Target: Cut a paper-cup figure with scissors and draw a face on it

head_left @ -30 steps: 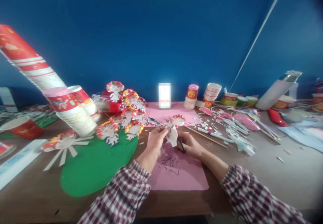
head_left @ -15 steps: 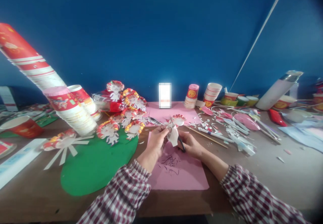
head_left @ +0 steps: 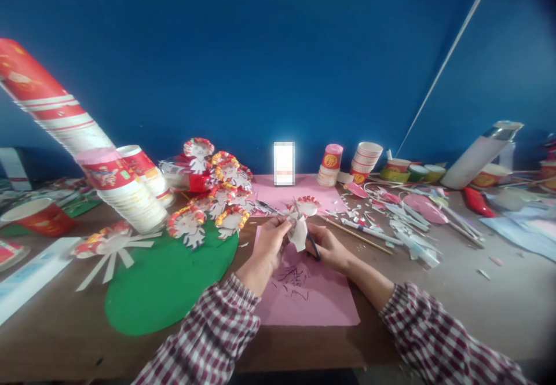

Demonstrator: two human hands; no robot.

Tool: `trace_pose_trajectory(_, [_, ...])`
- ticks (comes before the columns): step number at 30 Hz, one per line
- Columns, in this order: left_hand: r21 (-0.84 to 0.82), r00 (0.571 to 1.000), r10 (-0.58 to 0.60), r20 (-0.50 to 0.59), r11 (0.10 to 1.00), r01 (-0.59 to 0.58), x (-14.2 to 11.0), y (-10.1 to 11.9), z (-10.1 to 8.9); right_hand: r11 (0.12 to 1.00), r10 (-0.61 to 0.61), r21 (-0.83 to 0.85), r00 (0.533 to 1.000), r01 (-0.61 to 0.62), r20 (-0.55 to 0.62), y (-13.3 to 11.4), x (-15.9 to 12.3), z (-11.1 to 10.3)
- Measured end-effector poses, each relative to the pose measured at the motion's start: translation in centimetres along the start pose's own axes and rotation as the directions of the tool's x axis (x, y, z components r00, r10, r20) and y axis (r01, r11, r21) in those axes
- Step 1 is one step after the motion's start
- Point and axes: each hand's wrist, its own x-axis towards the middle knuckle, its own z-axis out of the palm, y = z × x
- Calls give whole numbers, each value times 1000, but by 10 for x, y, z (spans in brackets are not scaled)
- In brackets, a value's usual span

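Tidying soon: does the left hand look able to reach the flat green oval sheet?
Probably yes: the sheet lies beside the left maroon checked sleeve, its middle bare, though the left hand holds white paper.

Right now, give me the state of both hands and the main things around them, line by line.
left hand: closed on white paper
right hand: closed on scissors
white paper: held above pink sheet
scissors: blade opening unclear
pink sheet: flat, marked with dark strokes
green sheet: flat, partly covered by paper figures
wooden stick: lying down
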Motion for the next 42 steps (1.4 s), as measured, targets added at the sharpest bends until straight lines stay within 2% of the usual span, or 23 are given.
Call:
trace_pose_trajectory(16, [7,1000,-11,9,1000,11,0,-1,-1,1000,-1,-10,1000,1,16,2,1,-1])
trace_pose_trajectory(26, [2,1000,-3,19,1000,3,-1,1,1,998,-58,12,998,58,3,3,0,0])
trace_pose_trajectory(32, [-15,1000,-14,16,1000,14,2,-2,-1,999,-8,41,1000,7,14,3,0,0])
trace_pose_trajectory(42, [-8,1000,-26,8,1000,26,2,-2,-1,1000,10,13,1000,-10,-2,1,0,1])
